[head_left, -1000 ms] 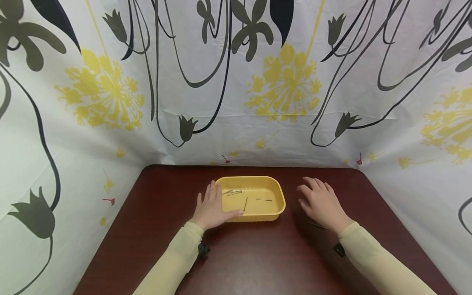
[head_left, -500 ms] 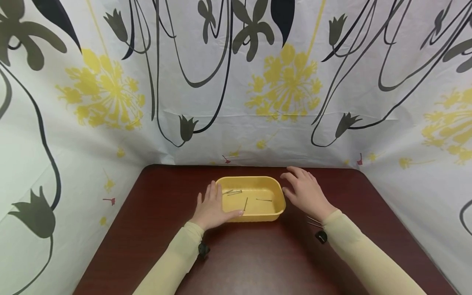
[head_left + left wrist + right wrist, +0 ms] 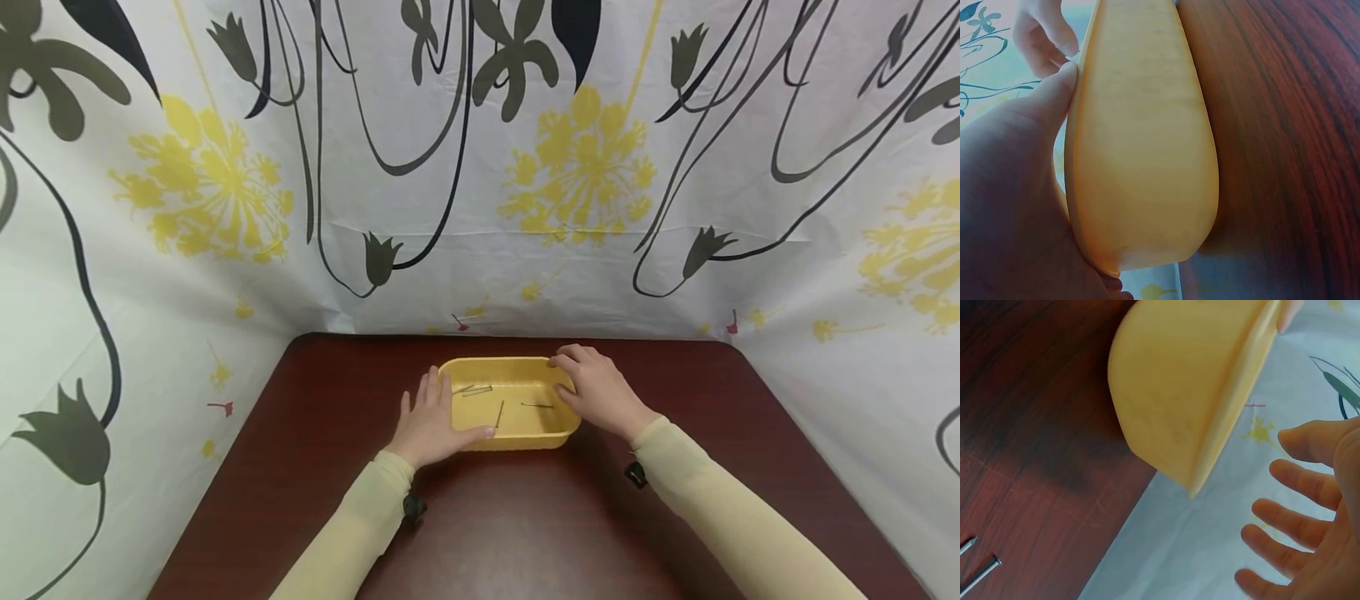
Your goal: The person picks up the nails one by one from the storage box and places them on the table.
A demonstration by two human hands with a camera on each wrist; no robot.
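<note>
A yellow plastic tray (image 3: 517, 439) stands on the dark red table, with several nails (image 3: 537, 406) lying loose in it. My left hand (image 3: 429, 425) rests on the tray's left end, fingers straight and spread, the thumb along the front rim. In the left wrist view, that thumb touches the rim of the tray (image 3: 1147, 137). My right hand (image 3: 600, 393) is over the tray's right end, fingers loosely bent. The right wrist view shows this hand (image 3: 1316, 531) apart from the tray wall (image 3: 1172, 381), with nothing visible between its fingers.
Two nails (image 3: 982, 575) lie on the tabletop in the right wrist view. The wooden table (image 3: 517, 525) reaches back to a white cloth (image 3: 480, 208) printed with flowers, which also hangs along both sides.
My right hand has moved left, from beside the tray to over its right end. The left hand, the tray and the nails inside it have stayed in place.
</note>
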